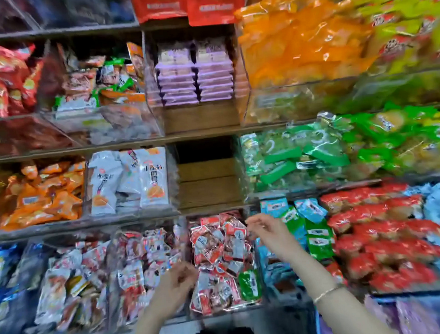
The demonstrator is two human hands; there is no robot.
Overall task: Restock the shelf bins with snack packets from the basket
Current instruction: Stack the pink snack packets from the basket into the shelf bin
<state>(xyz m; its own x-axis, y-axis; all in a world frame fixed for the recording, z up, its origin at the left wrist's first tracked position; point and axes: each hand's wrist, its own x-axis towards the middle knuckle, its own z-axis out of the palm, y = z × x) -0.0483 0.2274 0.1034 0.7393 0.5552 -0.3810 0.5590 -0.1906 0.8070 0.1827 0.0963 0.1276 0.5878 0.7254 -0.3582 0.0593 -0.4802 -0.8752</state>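
Snack packets [221, 260] fill the bin [226, 312] below; we judge them light and slick, best pinched at a sealed edge. Left hand [175, 278] and right hand [268, 232] hover curled; whether either holds anything we cannot tell.

Both hands are over the bottom row of shelf bins. The left hand [177, 279] is at the near left side of a clear bin [261, 291] full of small red and silver packets [218, 252], fingers curled, way too blurry to say if it's got anything. The right hand [268, 232] is up by that bin's far right corner, with a thin bracelet [327, 292] on the wrist. One green packet [249, 281] sits near the front right. There are stacked purple packets [195, 81] two shelves up.
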